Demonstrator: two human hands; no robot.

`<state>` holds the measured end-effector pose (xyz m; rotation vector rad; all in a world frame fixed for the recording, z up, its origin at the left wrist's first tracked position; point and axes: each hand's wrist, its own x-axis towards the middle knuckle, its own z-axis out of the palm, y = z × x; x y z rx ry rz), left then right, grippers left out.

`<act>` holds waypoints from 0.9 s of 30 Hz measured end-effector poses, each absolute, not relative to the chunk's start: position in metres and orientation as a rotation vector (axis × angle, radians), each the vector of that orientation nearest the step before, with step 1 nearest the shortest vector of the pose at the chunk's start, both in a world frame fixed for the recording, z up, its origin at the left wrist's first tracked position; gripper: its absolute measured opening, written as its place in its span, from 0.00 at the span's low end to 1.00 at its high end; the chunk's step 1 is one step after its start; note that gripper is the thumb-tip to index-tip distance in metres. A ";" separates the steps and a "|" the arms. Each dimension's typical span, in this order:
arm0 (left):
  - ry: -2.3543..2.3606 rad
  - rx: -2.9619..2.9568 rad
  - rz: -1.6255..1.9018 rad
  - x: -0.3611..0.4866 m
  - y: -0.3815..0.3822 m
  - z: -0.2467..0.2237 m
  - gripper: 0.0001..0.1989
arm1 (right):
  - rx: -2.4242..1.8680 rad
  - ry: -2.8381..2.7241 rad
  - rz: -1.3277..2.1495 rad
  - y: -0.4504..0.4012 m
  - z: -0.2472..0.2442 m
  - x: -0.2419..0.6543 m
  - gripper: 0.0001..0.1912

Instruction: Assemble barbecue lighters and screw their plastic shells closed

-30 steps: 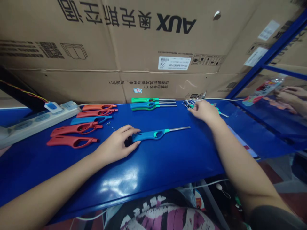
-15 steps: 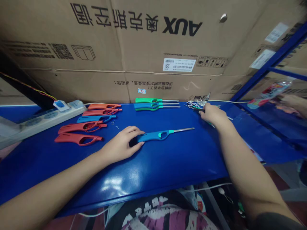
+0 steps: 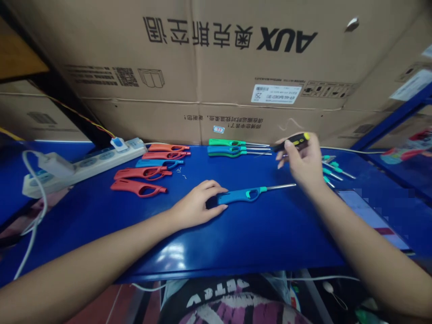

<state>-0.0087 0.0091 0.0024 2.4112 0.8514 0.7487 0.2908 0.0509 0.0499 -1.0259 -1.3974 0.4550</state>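
While the left hand (image 3: 198, 205) pinches a blue lighter (image 3: 239, 195), hiding its butt, the right hand (image 3: 305, 163) beyond its tip grips a blurry-shafted screwdriver (image 3: 297, 141).

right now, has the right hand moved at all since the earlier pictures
Yes: measured against the rearmost green lighter, the right hand has shifted leftward, toward that lighter.
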 end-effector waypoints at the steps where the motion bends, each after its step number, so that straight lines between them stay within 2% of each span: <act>1: 0.833 2.417 0.748 -0.009 0.008 0.002 0.18 | -0.970 -1.392 0.640 0.047 0.049 0.275 0.18; 3: 0.806 2.424 0.742 -0.009 0.007 0.002 0.18 | -0.903 -1.376 0.902 0.041 0.048 0.244 0.20; 6: 0.771 2.437 0.720 -0.010 0.004 0.002 0.20 | -0.877 -1.377 1.137 0.037 0.044 0.203 0.17; 11: 0.723 2.488 0.667 -0.012 0.003 0.004 0.20 | -0.785 -1.425 1.374 0.044 0.033 0.157 0.17; 20: 0.676 2.545 0.657 -0.014 0.005 0.005 0.18 | -0.734 -1.541 1.324 0.042 0.023 0.146 0.16; 27: 0.699 2.515 0.662 -0.015 0.005 0.004 0.17 | -0.677 -1.393 1.323 0.040 0.032 0.162 0.13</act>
